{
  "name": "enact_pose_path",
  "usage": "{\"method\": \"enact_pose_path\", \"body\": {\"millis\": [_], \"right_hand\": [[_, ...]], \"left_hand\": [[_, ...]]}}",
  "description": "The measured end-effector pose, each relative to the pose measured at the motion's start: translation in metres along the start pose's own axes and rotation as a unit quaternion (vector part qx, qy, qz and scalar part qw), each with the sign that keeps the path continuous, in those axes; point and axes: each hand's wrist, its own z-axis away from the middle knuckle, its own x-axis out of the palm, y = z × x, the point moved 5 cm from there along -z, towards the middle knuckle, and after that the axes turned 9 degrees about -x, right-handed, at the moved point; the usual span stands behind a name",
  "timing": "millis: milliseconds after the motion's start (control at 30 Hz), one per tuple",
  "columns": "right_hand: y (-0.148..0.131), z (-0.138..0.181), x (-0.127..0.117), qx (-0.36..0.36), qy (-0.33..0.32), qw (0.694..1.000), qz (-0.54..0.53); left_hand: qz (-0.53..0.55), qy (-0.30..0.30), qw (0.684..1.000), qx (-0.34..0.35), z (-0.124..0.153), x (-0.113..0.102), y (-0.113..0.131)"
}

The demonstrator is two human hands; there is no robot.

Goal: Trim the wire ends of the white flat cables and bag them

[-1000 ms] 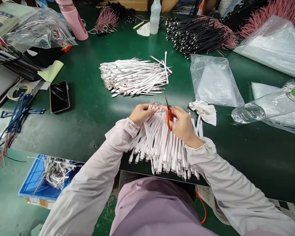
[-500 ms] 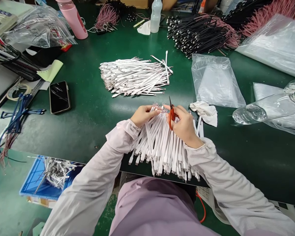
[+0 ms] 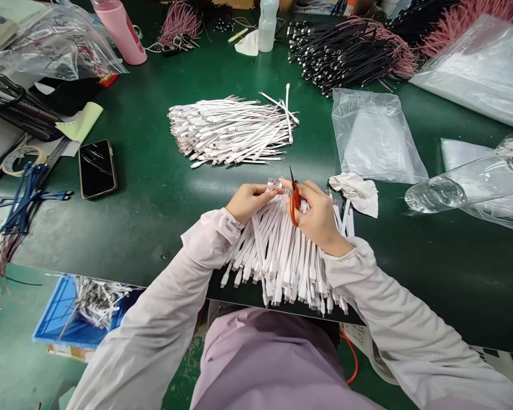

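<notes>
A bundle of short white USB cables [image 3: 282, 256] lies at the table's near edge, plugs toward me and bare wire ends pointing away. My left hand [image 3: 248, 200] pinches the thin wire end of a cable at the bundle's top left. In my right hand [image 3: 318, 219] are orange-handled scissors [image 3: 294, 202], their dark blades pointing up and away from me. The right fingertips reach over to the same wire ends, close to the left fingers. What exactly lies between the fingertips is too small to make out. A second pile of white cables [image 3: 233, 131] rests farther back.
A phone [image 3: 97, 169] lies at left, near blue cables [image 3: 23, 199]. A plastic bag [image 3: 374, 136], a crumpled white cloth [image 3: 359, 193] and a clear bottle [image 3: 461, 185] lie at right. Black cables [image 3: 337, 54] stand behind. Below the table edge sits a blue bin [image 3: 55, 319].
The view has shifted slightly. Both hands stay at the wire ends, the scissors still in the right hand, with only tiny finger movement.
</notes>
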Motion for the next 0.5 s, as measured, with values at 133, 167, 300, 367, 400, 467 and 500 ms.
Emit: {"method": "enact_pose_path", "body": {"millis": [133,167,300,367,400,467,500], "right_hand": [[-0.001,-0.0004,-0.0014,-0.003,0.017,1.0,0.004],[-0.0007,-0.0004,-0.0019,0.002,0.023,1.0,0.0],[0.0001,-0.0007,-0.0007,0.017,0.01,1.0,-0.022],[0.0011,-0.0005,0.0008,0.022,-0.001,0.999,-0.025],[0.0019,-0.0002,0.0013,0.024,-0.002,0.999,-0.026],[0.0038,0.0007,0.0016,0.032,0.0,0.999,-0.025],[0.0046,0.0012,0.0015,0.036,0.001,0.999,-0.025]], "left_hand": [[0.02,-0.026,0.999,0.012,-0.0014,0.0015,-0.0019],[0.026,-0.034,0.999,0.016,-0.0018,0.0019,-0.0022],[0.034,-0.046,0.998,0.027,-0.0031,0.0024,-0.0029],[0.032,-0.044,0.998,0.03,-0.0035,0.0024,-0.0029],[0.032,-0.043,0.998,0.03,-0.0035,0.0026,-0.0028],[0.035,-0.047,0.998,0.029,-0.0031,0.0032,-0.0024],[0.036,-0.047,0.998,0.027,-0.0027,0.0035,-0.0021]]}}
